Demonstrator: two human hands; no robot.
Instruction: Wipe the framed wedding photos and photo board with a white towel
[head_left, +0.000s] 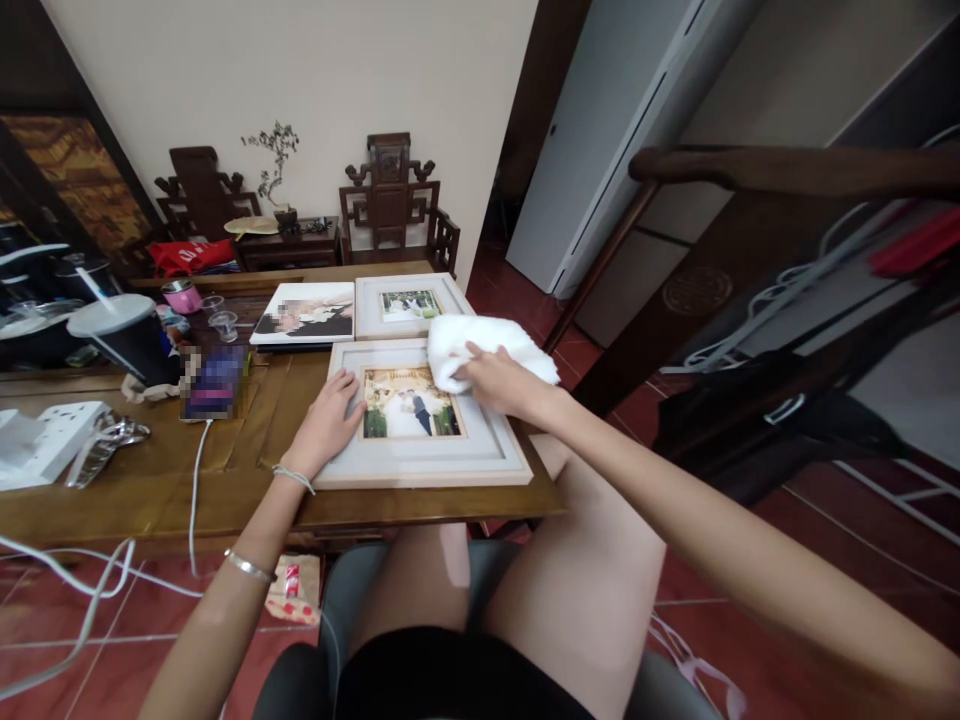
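Observation:
A light wooden picture frame [499, 471] with a wide pale mat and a wedding photo lies flat at the table's front right corner. My left hand [330, 418] rests with its fingers extended on the frame's left side. In my right hand [495, 378] is a folded white cloth [491, 340], held over the frame's upper right part and covering its corner there. Behind it lies a second picture frame [442, 294] of similar look, partly hidden by the cloth. To its left sits a photo panel [304, 312] with white edges.
On the table's left stand a dark cup [127, 340] with lid and straw, a white power strip [56, 440] and a phone [215, 383] on a white cable. Small clear cups [223, 325] stand farther back. A carved wooden chair [675, 290] rises at the right.

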